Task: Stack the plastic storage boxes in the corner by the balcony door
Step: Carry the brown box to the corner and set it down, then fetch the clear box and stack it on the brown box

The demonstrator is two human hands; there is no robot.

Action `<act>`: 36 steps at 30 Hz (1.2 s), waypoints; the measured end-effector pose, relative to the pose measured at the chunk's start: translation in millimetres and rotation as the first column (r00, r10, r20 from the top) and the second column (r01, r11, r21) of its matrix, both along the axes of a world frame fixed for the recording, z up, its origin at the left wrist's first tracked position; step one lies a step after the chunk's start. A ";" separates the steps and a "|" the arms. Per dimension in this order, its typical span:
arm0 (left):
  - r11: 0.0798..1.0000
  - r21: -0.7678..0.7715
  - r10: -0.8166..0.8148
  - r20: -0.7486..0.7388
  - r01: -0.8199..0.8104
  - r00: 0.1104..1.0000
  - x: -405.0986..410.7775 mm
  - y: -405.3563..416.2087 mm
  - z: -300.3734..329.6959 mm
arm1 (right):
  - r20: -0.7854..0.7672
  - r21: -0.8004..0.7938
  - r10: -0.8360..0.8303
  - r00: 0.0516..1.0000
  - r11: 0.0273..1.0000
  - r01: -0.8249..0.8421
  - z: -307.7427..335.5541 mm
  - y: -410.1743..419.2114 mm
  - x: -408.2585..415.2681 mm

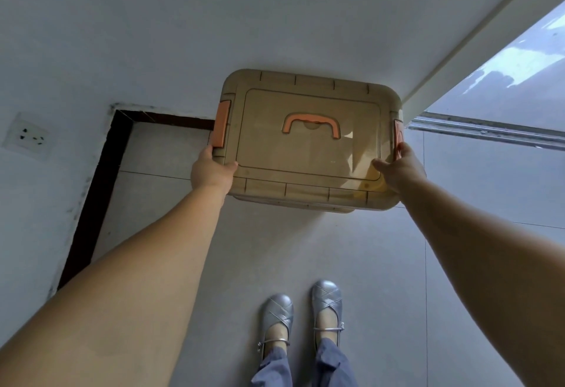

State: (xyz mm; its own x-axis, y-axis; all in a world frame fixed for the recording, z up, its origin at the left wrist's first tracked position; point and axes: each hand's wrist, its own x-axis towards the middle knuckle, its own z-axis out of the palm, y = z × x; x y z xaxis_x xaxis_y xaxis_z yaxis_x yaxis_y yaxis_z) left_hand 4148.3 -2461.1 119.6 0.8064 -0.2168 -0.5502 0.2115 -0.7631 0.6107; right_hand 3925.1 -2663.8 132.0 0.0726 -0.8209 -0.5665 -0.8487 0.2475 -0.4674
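Translucent tan plastic storage box [310,142] with lid on, held in both my hands out in front of me, in the corner where the white wall [214,19] meets the balcony door frame [477,38]; I can't tell whether its base rests on the floor or on another box, since only the lid top and a strip of the near side show; orange carry handle [311,123] lies flat in the lid centre; orange latch [222,123] on the box's left end, another orange latch [398,139] on the right end; my left hand [212,172] grips the near-left corner, thumb over the lid rim, fingers wrapped under the edge and hidden; my right hand [400,171] clamps the near-right corner, thumb on the lid, fingers curled round the side just below the right latch; door's glass pane [504,80] and metal sliding track [489,129] sit to the right; grey tiled floor [382,264] below; dark skirting [91,203] runs along the left wall; wall socket [27,136] far left; my silver strap shoes [302,316] and blue trouser hems at the bottom, well apart from the box.
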 end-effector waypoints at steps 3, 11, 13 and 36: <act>0.987 0.112 -0.111 -0.027 0.113 0.993 -1.7 -0.5 6.4 | -0.032 0.019 -0.006 0.999 1.000 0.007 3.6 2.0 0.5; 0.877 0.352 -0.331 -0.052 0.327 0.942 -25.8 -3.5 54.3 | -0.025 0.030 -0.007 1.000 1.000 0.008 43.8 21.1 -3.9; 0.844 0.367 -0.404 -0.044 0.390 0.914 -40.3 -5.7 76.6 | -0.018 0.041 0.000 1.000 0.999 0.001 63.1 28.5 -8.5; 0.405 0.097 -0.910 -0.052 0.909 0.411 -333.7 -55.3 333.5 | 0.097 0.094 -0.628 0.772 0.778 0.621 300.2 171.6 -343.9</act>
